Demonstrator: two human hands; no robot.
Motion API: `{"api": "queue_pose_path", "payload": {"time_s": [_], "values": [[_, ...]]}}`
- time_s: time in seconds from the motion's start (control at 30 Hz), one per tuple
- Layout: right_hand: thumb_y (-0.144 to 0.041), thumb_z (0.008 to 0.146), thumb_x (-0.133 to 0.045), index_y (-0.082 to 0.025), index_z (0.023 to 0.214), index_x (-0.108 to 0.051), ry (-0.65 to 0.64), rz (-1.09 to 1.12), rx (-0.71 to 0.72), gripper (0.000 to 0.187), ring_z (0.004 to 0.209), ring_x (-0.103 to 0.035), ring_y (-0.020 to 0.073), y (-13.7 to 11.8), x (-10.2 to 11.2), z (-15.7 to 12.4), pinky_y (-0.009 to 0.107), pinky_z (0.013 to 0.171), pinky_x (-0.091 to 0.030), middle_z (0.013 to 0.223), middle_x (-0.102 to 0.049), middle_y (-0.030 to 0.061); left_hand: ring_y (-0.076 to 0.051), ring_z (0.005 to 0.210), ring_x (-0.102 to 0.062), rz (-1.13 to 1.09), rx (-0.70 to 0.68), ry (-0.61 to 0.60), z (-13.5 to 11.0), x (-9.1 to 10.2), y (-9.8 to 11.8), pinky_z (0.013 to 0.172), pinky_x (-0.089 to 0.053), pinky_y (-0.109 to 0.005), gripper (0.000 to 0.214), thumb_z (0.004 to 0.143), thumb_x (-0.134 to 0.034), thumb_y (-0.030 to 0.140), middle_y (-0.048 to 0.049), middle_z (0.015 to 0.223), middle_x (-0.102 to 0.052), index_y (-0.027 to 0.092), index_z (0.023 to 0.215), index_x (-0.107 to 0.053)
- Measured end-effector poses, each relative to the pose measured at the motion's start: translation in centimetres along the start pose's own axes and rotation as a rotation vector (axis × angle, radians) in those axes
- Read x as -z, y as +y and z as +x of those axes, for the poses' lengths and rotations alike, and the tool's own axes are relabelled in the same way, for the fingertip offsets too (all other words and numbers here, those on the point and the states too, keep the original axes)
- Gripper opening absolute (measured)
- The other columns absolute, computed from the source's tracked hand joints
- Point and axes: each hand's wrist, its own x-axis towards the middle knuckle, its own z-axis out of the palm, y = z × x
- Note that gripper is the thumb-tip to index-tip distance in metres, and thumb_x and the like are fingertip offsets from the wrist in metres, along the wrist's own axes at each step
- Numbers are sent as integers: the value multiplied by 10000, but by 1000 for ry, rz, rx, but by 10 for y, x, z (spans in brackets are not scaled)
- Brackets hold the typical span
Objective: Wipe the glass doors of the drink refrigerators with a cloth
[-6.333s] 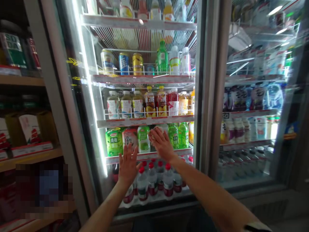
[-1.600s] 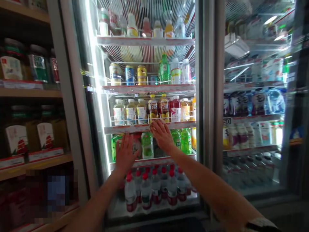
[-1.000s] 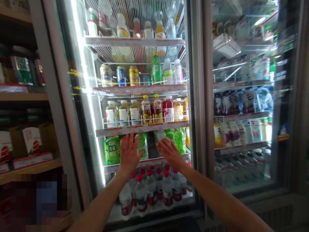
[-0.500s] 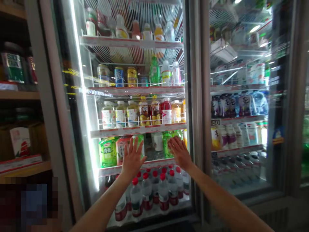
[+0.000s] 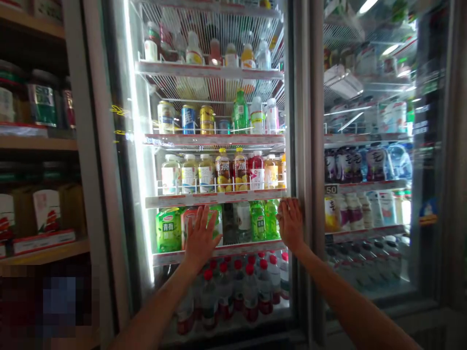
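Note:
In front of a lit drinks fridge (image 5: pixel 215 198), both of my hands are raised with palms forward. My left hand (image 5: pixel 201 237) has its fingers spread, over the lower shelf, partly covering a red-labelled bottle (image 5: pixel 188 218) beside a green-labelled bottle (image 5: pixel 168 231). My right hand (image 5: pixel 291 222) lies flat against the right side of the glass door, by its metal frame (image 5: pixel 310 160). Left of that hand stand green bottles (image 5: pixel 258 221). Neither hand holds anything. Whether the left palm touches the glass I cannot tell.
Red-capped bottles (image 5: pixel 250 287) crowd the fridge floor. Above, shelves carry bottled tea (image 5: pixel 223 170) and cans (image 5: pixel 188 119). A second fridge door (image 5: pixel 365 204) adjoins on the right. Wooden shelves (image 5: pixel 40 141) with jars run along the left.
My right hand has moved right, from in front of the green bottles to the door frame. My left hand stays nearly in place while the view has shifted slightly left.

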Motion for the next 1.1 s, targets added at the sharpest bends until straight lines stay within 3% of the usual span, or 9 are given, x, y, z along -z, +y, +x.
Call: {"api": "queue_pose_path", "payload": {"time_s": [0.1, 0.17, 0.23, 0.33, 0.57, 0.73, 0.8, 0.97, 1.1], "values": [[-203, 900, -389, -106, 1373, -321, 63, 33, -7, 488, 1370, -151, 287, -19, -8, 34, 547, 1067, -265, 1418, -325, 180, -291, 1367, -176, 28, 38, 39, 1, -2, -9, 1093, -144, -516, 642, 786, -561, 381, -159, 1464, -239, 146, 1349, -363], [-194, 889, -408, -114, 1344, -376, 43, 63, 61, 463, 1374, -143, 272, -43, -12, 32, 513, 1080, -266, 1408, -351, 159, -297, 1364, -189, 47, 60, 45, -1, -3, -15, 1088, -152, -519, 650, 792, -551, 391, -171, 1459, -249, 134, 1355, -351], [-174, 869, -440, -209, 1291, -458, -37, 108, 215, 424, 1364, -203, 214, -69, -14, 14, 429, 1082, -309, 1368, -439, 61, -300, 1360, -199, 59, 60, 37, -5, -2, -22, 1085, -156, -522, 643, 799, -541, 387, -172, 1455, -260, 135, 1357, -347], [-141, 856, -455, -220, 1294, -458, -243, 176, 499, 444, 1368, -195, 199, -95, -20, 0, 445, 1094, -278, 1375, -443, 37, -304, 1361, -196, 68, 78, 29, -11, -1, -36, 1079, -170, -527, 619, 801, -530, 384, -162, 1459, -257, 149, 1349, -364], [-187, 883, -433, -145, 1319, -429, -98, 108, 253, 438, 1380, -139, 237, -116, -35, 54, 480, 1103, -225, 1394, -411, 103, -315, 1365, -173, 91, 164, 4, -25, 0, -58, 1066, -206, -534, 680, 798, -505, 458, -175, 1463, -238, 113, 1360, -339], [-146, 862, -439, -195, 1359, -373, -307, 163, 636, 503, 1370, -192, 223, -138, -35, 27, 450, 1105, -247, 1409, -401, 47, -315, 1356, -204, 109, 142, -41, -39, 3, -71, 1052, -232, -540, 637, 814, -485, 463, -155, 1453, -274, 157, 1357, -357], [-143, 861, -438, -203, 1367, -359, -313, 179, 632, 515, 1369, -197, 217, -148, -41, 39, 455, 1106, -247, 1410, -398, 45, -315, 1357, -202, 118, 163, -48, -44, 7, -80, 1052, -229, -545, 640, 817, -472, 475, -160, 1455, -267, 160, 1361, -350], [-165, 878, -420, -166, 1359, -375, -196, 165, 375, 483, 1371, -175, 252, -179, -55, 78, 500, 1110, -211, 1425, -367, 83, -311, 1359, -197, 138, 283, -70, -56, 16, -100, 1042, -254, -545, 646, 821, -468, 437, -175, 1462, -241, 140, 1374, -313], [-164, 876, -418, -147, 1333, -410, -255, 219, 713, 457, 1359, -209, 251, -200, -55, 50, 464, 1103, -252, 1405, -405, 62, -305, 1349, -230, 150, 306, -102, -69, 21, -117, 1032, -271, -547, 616, 824, -461, 385, -173, 1461, -249, 133, 1366, -316]]}}
